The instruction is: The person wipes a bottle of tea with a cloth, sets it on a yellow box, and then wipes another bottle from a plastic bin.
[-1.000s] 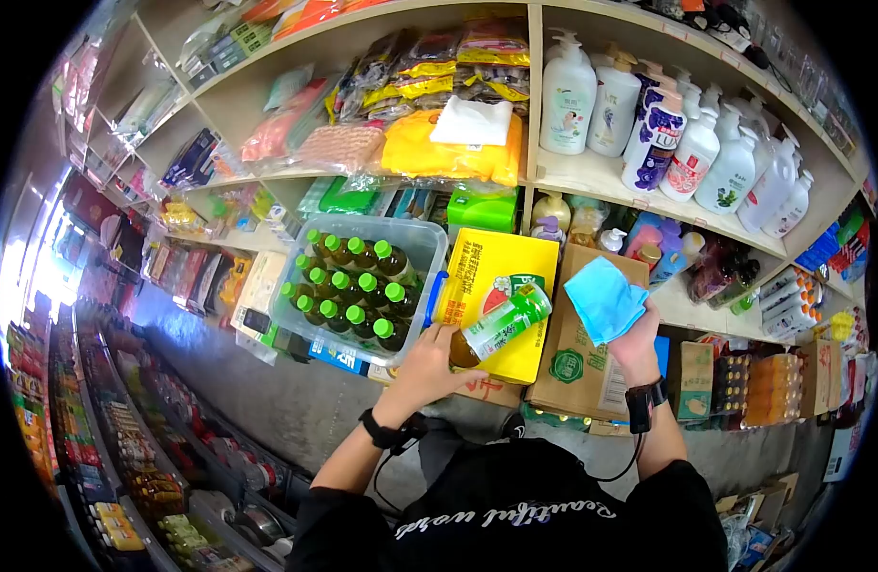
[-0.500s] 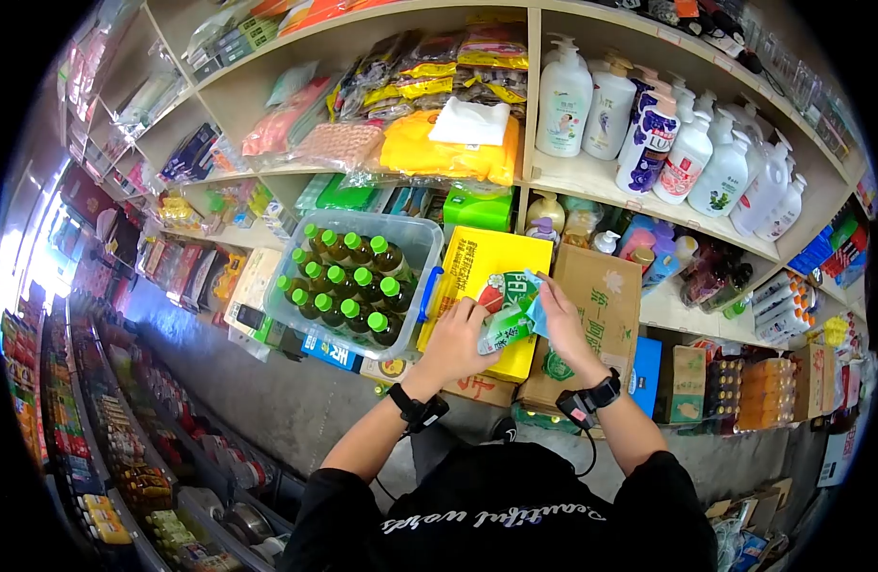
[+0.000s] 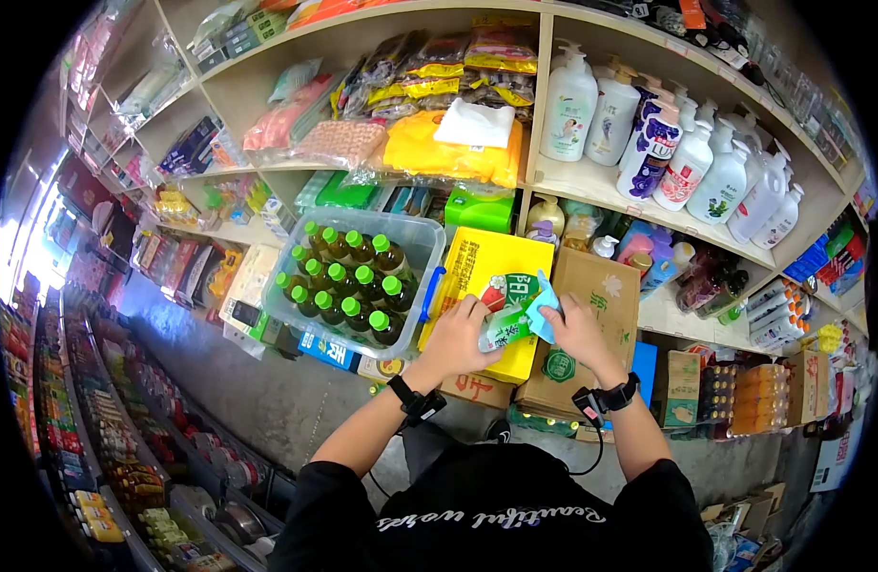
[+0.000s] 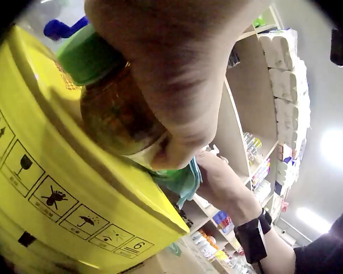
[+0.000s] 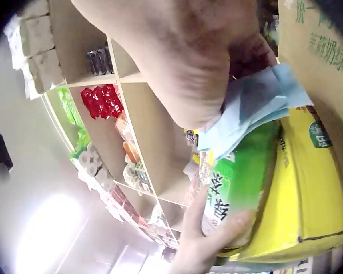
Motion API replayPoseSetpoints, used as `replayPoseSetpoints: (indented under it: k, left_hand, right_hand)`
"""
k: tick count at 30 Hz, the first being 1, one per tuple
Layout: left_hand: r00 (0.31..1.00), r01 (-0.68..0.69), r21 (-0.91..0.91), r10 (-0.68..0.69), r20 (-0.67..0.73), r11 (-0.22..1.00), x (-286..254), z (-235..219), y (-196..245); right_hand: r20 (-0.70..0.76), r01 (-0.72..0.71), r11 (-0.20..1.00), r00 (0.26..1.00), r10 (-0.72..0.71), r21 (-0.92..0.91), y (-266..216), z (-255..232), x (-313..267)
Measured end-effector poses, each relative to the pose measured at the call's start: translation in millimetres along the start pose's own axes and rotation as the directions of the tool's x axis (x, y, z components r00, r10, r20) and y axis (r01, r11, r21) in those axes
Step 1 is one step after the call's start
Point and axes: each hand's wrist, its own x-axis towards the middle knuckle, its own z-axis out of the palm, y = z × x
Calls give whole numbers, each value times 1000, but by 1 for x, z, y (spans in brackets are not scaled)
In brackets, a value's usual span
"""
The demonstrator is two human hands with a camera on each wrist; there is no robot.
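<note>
Fingers of the left hand (image 3: 458, 336) curl round a green-labelled bottle (image 3: 507, 330) near its capped end; those of the right hand (image 3: 582, 336) pinch a blue cloth (image 3: 544, 309) against its other end. Both forearms (image 3: 364, 434) reach forward, slanting inward. Just under the fingers is a yellow box (image 3: 477, 259); whether the bottle touches it cannot be told. Right of the fingers lies a cardboard box (image 3: 593, 286), left a clear tub (image 3: 427, 250) of green-capped bottles (image 3: 341, 278). Beyond the fingertips stand wooden shelves (image 3: 574, 177) bearing pump bottles (image 3: 685, 170).
</note>
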Motion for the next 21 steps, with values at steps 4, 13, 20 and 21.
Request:
replayPoseSetpoints:
  k: [4, 13, 20, 21]
  left_hand:
    - [999, -27, 52, 28, -27, 998, -1, 2, 2]
    - [999, 29, 46, -29, -17, 999, 0, 3, 1]
    - [998, 69, 34, -70, 11, 997, 1, 1, 1]
    - [997, 70, 40, -70, 13, 997, 2, -1, 1]
  right_hand:
    - [30, -93, 995, 995, 92, 33, -4, -4, 1]
    - [-122, -184, 983, 976, 183, -2, -9, 8, -4]
    - [-270, 127, 976, 947, -172, -175, -14, 8, -15]
    - [-323, 211, 950, 904, -280, -231, -13, 10, -16]
